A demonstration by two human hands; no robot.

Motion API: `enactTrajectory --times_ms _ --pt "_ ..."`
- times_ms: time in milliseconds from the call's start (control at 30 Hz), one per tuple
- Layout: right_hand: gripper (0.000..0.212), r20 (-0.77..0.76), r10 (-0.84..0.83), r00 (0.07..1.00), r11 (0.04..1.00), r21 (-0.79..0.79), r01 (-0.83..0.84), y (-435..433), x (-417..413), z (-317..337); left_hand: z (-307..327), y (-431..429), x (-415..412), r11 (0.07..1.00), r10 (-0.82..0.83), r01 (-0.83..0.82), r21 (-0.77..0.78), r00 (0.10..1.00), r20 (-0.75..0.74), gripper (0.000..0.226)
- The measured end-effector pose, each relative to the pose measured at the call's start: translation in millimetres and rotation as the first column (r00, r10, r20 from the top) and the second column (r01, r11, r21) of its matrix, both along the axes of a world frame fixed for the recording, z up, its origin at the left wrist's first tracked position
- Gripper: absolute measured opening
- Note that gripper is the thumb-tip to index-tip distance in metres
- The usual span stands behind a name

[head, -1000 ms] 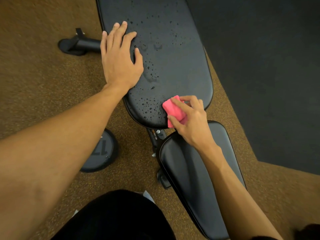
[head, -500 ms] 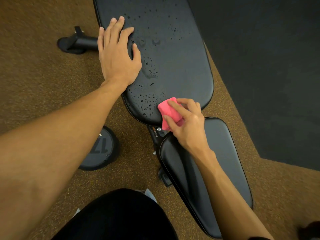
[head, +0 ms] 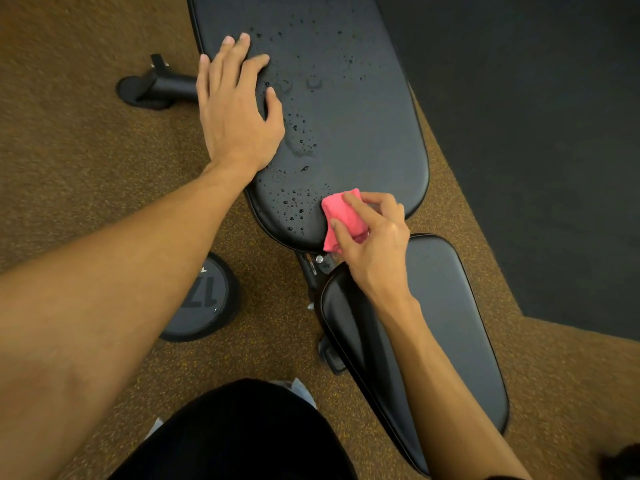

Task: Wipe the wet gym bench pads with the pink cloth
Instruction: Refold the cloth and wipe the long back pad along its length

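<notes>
1. Brown speckled flooring [head: 79, 140] fills the left side, and a black tubular frame foot [head: 156, 87] lies on it, reaching in under the back pad.
2. A round black weight [head: 204, 299] marked with the figures "17" sits on the floor nearer the person, partly hidden by the left forearm.
3. The left hand [head: 235, 109] lies flat, palm down, on the left edge of the long back pad [head: 363, 109] — fingers spread and pointing away, thumb angled out toward the pad's middle.
4. Water droplets [head: 298, 202] bead on the black vinyl just right of that hand, thickest near the pad's rounded near end; the pad's right half looks mostly dry.
5. The pink cloth [head: 341, 216] is bunched at the near end of the back pad, touching it, with one corner hanging past the rim above the metal hinge [head: 317, 263].
6. The right hand [head: 375, 240] pinches the cloth — thumb on its left side, forefinger across the top, the remaining fingers curled behind.
7. The shorter seat pad [head: 446, 323] runs under the right forearm, set apart from the back pad by a small gap.
8. Dark grey flooring [head: 554, 133] covers the far right.
</notes>
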State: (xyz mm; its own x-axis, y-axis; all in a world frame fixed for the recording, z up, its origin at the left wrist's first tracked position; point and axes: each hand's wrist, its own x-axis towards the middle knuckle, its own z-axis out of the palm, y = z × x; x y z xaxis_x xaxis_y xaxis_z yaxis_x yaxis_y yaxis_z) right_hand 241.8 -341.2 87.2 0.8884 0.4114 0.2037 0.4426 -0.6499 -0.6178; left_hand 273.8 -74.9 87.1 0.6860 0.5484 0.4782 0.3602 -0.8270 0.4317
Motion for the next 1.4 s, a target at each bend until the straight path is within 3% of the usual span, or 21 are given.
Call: enactTrajectory --times_ms 200,400,633,767,1000,1200,1400 --pt "0.048 0.014 0.137 0.990 0.991 -0.005 -0.137 14.2 -23.2 -2.9 1.5 -0.8 -0.8 1.000 -0.003 0.003 -0.005 1.000 -0.008 0.047" --pt "0.045 -0.025 -0.028 0.999 0.998 0.047 0.029 -1.7 -16.8 -3.9 0.2 -0.2 -0.5 1.000 0.003 -0.003 0.003 1.000 -0.009 0.047" --pt "0.051 -0.044 0.047 0.998 0.993 0.108 -0.042 37.2 -61.1 -6.8 0.0 -0.4 -0.4 1.000 0.000 0.000 -0.003 1.000 0.015 0.046" --pt "0.051 -0.002 0.115 0.993 0.992 0.056 -0.115 40.8 -61.5 -8.0 0.5 -0.8 -0.8 1.000 0.001 -0.001 0.002 1.000 -0.005 0.047" --pt "0.048 -0.003 -0.054 0.999 0.995 0.085 0.054 25.6 -55.5 -10.1 0.0 0.1 -0.2 1.000 -0.003 0.003 -0.013 1.000 0.018 0.046" --pt "0.051 0.019 0.123 0.992 0.992 0.032 -0.123 56.7 -64.8 -6.2 -2.1 0.8 0.4 1.000 -0.010 0.010 -0.005 1.000 0.025 0.046" --pt "0.043 0.016 -0.018 1.000 0.997 0.071 0.017 31.5 -52.6 -10.1 -2.6 -0.2 0.8 1.000 -0.007 0.008 -0.019 0.999 0.037 0.045"
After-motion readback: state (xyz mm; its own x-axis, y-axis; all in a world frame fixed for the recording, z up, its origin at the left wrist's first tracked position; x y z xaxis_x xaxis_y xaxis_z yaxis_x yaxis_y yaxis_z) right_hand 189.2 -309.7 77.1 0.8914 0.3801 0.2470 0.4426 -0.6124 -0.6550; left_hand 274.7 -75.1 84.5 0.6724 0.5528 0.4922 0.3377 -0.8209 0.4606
